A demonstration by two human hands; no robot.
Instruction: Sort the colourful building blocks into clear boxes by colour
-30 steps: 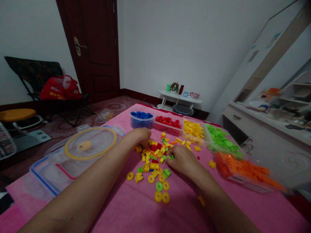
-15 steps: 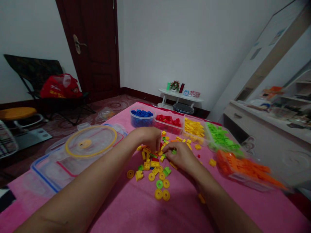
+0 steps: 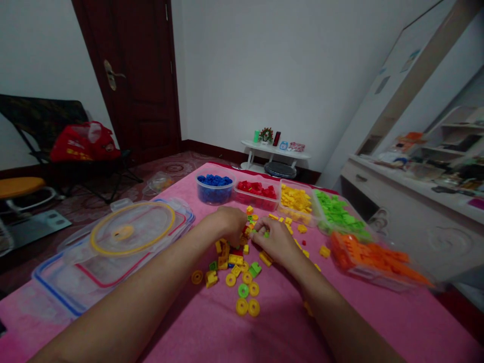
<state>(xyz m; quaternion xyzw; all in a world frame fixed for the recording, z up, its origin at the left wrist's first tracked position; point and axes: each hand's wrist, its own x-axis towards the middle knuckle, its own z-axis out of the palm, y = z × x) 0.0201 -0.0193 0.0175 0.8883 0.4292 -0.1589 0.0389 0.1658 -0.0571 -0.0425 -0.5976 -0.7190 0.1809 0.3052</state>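
Note:
A loose pile of small plastic bricks (image 3: pixel 234 259), mostly yellow with some green and red, lies on the pink tablecloth (image 3: pixel 212 327). My left hand (image 3: pixel 229 223) rests over the pile's far side, fingers curled down among the bricks. My right hand (image 3: pixel 273 241) sits right beside it, fingertips pinched around small green pieces. The two hands nearly touch. What either hand grips is too small to make out. Yellow and green ring pieces (image 3: pixel 247 298) lie nearest me.
Along the far edge stand tubs of sorted bricks: blue (image 3: pixel 214 187), red (image 3: pixel 256 194), yellow (image 3: pixel 295 200), green (image 3: pixel 336 214) and orange (image 3: pixel 372 262). Stacked clear lids (image 3: pixel 113 242) lie at the left. A side counter (image 3: pixel 412 201) stands right; a folding chair and door are behind.
Both hands have drawn closer together over the far part of the pile. My view has shifted a little to the right and down.

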